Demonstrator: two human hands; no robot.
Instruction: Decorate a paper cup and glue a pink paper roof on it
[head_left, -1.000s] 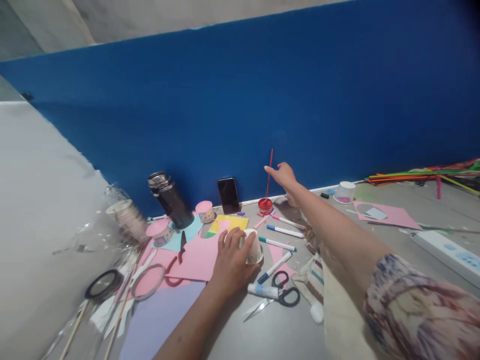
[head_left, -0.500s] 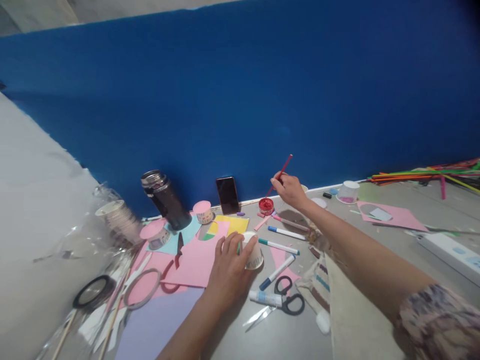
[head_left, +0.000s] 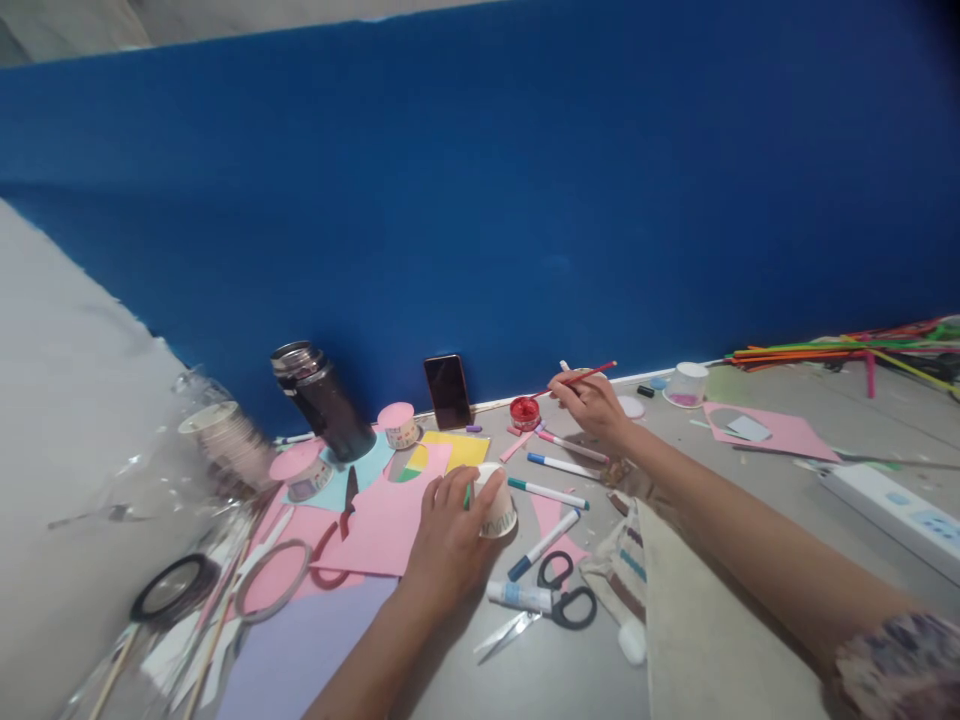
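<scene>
My left hand point(head_left: 454, 540) is closed around a small white paper cup point(head_left: 498, 512), which stands upside down on the table with drawn marks near its lower rim. My right hand point(head_left: 594, 408) grips a thin red paintbrush point(head_left: 604, 368), slanted low, its tip at the rim of a small jar of red paint point(head_left: 524, 414). Whether the tip touches the paint is hard to tell. Between the hands lie a blue marker point(head_left: 562, 466) and a green marker point(head_left: 549, 493). Black-handled scissors point(head_left: 573, 606) and a glue tube point(head_left: 519, 596) lie nearer me.
A dark flask point(head_left: 326, 405) and a phone point(head_left: 448, 391) stand along the blue wall. Pink-topped cups point(head_left: 396, 414), pink paper point(head_left: 375, 530) and a tape roll point(head_left: 171, 588) are on the left. At right are another cup point(head_left: 686, 385), a power strip point(head_left: 892, 510) and coloured sticks point(head_left: 795, 353).
The paintbrush has tipped from steep to nearly level as my right hand turned and lowered slightly. My left hand stays on the cup. The whole view has shifted a little.
</scene>
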